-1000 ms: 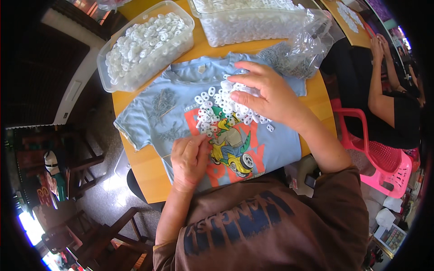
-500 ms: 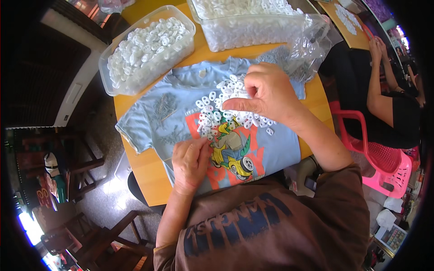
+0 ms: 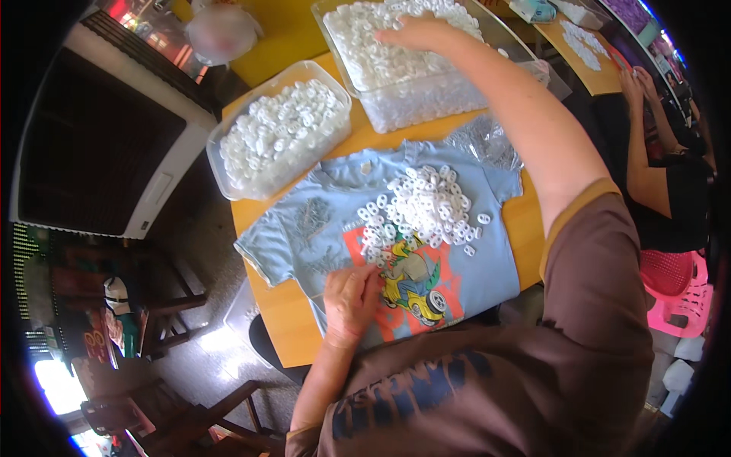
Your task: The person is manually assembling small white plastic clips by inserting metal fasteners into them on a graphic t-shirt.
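My right hand (image 3: 421, 33) reaches to the far large clear bin (image 3: 426, 104) and rests on the small white two-holed plastic pieces in it. Its thumb is stretched away from the fingers, which are partly out of sight among the pieces. My left hand (image 3: 350, 305) lies on a light blue T-shirt (image 3: 487, 270) with its fingertips pinched together, near the lower left edge of a loose pile of the same white pieces (image 3: 428, 206). Whatever those fingertips hold is too small to make out. Tangled grey threads (image 3: 311, 219) lie on the shirt's left side.
A smaller clear tub (image 3: 221, 171) of white pieces stands at the far left of the wooden table (image 3: 276, 327). A clear plastic bag (image 3: 495, 145) lies by the shirt's right sleeve. At the right are a pink chair (image 3: 674, 293) and another person's hands (image 3: 638, 82).
My right hand has moved from above the pile, up and away, into the large bin. My left hand keeps its pinch on the shirt. The whole view has shifted.
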`<state>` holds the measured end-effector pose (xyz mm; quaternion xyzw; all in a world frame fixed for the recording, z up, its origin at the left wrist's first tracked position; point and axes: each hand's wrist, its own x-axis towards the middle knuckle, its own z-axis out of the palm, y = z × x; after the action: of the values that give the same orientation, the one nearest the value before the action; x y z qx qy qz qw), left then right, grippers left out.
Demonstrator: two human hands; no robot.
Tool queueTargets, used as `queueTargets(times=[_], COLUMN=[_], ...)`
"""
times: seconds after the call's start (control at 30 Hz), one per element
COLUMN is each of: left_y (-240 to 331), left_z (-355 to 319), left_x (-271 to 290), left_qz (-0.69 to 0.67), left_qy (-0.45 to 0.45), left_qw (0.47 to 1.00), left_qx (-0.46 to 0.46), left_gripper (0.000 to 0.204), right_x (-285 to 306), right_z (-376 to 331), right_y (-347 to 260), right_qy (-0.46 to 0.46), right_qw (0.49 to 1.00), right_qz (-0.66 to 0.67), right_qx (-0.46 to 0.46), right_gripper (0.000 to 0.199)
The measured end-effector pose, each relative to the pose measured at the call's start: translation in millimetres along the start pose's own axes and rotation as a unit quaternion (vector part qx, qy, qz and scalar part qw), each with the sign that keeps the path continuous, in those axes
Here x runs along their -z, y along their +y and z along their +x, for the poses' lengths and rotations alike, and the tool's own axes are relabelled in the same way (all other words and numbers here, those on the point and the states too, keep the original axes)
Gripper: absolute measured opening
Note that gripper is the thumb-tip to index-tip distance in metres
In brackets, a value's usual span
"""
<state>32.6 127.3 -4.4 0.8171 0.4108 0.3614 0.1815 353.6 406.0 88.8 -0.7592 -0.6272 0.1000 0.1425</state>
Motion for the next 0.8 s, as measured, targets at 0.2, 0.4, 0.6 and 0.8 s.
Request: queueTargets(times=[0.2, 0.4, 0.6, 0.8], left_y=[0, -2, -3, -3], left_z=[-1, 3, -1, -4], left_x=[3, 4, 3, 4], left_qz=[-0.002, -0.006, -0.013, -0.016], left_qy=[-0.01, -0.018, -0.014, -0.012], left_qw=[1.0, 1.0, 1.0, 0.999], left_qx=[0.011, 0.012, 0.018, 0.031], left_gripper=[0.018, 0.018, 0.018, 0.017], right_x=[-7, 5, 9, 30], right_z=[-7, -32, -30, -48], right_y=[-18, -13, -21, -18], right_qy=[-0.323, -0.28, -0.206, -0.102], right_qw=[0.944, 0.928, 0.955, 0.961], right_qz=[0.061, 0.246, 0.213, 0.257], right_qx=[-0.009, 0.02, -0.021, 0.019], right_gripper=[0.116, 0.085, 0.06, 0.022])
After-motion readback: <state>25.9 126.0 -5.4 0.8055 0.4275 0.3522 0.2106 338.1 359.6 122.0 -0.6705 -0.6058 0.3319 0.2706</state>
